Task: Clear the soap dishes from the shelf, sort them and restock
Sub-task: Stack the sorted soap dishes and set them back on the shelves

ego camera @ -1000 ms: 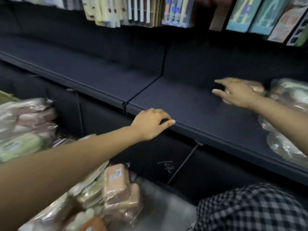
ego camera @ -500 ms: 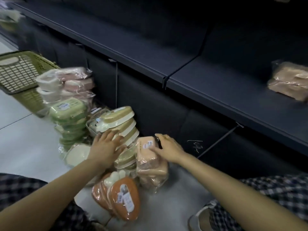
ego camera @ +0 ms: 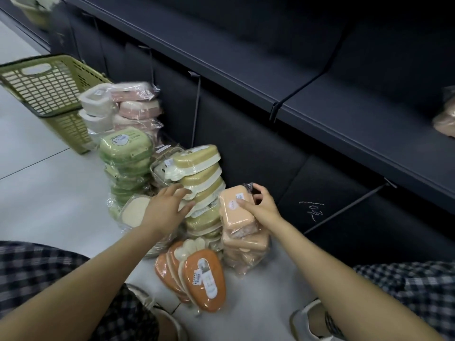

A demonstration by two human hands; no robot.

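My right hand (ego camera: 262,207) grips the top peach soap dish (ego camera: 237,209) of the peach stack, thumb on its white sticker; my left hand (ego camera: 167,207), fingers spread, presses the tan stack (ego camera: 199,183) just left of it. Both stacks are plastic-wrapped. The sticker print is too small to read.

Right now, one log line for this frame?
phase: restock pick | right hand: grips top peach soap dish of floor stack | left hand: rests on beige carrot-shaped dish stack | shelf: mostly bare
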